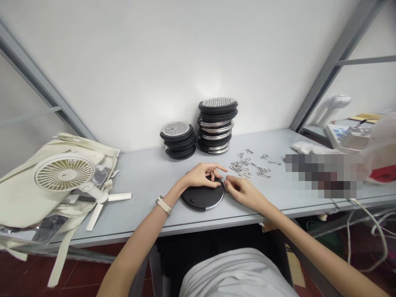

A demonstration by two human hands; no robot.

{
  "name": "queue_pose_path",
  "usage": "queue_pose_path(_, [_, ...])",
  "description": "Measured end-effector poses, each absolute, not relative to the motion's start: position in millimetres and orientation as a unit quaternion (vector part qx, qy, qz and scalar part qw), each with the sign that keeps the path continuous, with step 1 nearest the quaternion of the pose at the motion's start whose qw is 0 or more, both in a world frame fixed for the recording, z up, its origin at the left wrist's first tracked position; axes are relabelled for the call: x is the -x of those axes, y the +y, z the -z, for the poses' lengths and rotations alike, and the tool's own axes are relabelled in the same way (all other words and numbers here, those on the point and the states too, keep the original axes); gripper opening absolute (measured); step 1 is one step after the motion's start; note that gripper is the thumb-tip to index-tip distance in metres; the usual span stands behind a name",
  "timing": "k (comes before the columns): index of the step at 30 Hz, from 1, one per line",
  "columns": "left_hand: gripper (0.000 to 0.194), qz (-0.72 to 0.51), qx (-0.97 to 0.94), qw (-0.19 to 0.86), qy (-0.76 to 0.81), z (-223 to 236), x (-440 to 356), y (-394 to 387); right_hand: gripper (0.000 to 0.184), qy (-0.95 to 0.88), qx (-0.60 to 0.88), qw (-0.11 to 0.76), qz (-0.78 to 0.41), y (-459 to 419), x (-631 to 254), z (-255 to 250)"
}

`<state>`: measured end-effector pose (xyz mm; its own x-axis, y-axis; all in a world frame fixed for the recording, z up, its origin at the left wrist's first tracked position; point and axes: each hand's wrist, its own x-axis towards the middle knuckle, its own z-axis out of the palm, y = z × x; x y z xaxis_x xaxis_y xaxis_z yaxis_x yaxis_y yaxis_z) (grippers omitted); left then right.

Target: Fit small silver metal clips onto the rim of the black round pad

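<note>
A flat black round disc with a chrome rim [201, 198] lies on the grey table [148, 173] in front of me. My left hand [202, 175], a watch on its wrist, rests on the disc's far edge with its fingers curled and pinched together. My right hand [240, 191] sits at the disc's right edge, fingers pinched on something too small to make out. Just beyond the hands lies a scatter of small metal rings and hooks [247, 166].
Two stacks of black round discs with metal mesh tops stand against the wall, a short one [177, 140] and a taller one [217, 126]. A cream bag with a small white fan [63, 172] on it fills the table's left end. Clutter and cables [371, 214] lie at right.
</note>
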<state>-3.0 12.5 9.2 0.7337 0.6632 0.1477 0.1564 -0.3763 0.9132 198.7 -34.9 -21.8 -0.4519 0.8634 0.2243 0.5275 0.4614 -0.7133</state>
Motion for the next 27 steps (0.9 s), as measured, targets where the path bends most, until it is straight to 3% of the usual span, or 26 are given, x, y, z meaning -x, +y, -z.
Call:
queue_pose_path(9, [0.046, -0.236, -0.820, 0.433, 0.291, -9.0, 2.9, 13.7, 0.026, -0.826, 0.425, 0.268, -0.255, -33.7, -194.7, 17.6])
queue_pose_path(19, [0.054, -0.255, -0.783, 0.504, 0.261, -9.7, 2.6, 11.7, 0.029, -0.830, 0.421, 0.260, -0.256, -34.7, -198.5, 17.6])
queue_pose_path(27, [0.055, -0.255, -0.786, 0.504, 0.252, -10.4, 2.7, 11.8, 0.031, -0.818, 0.431, 0.270, -0.269, -36.9, -197.3, 17.9])
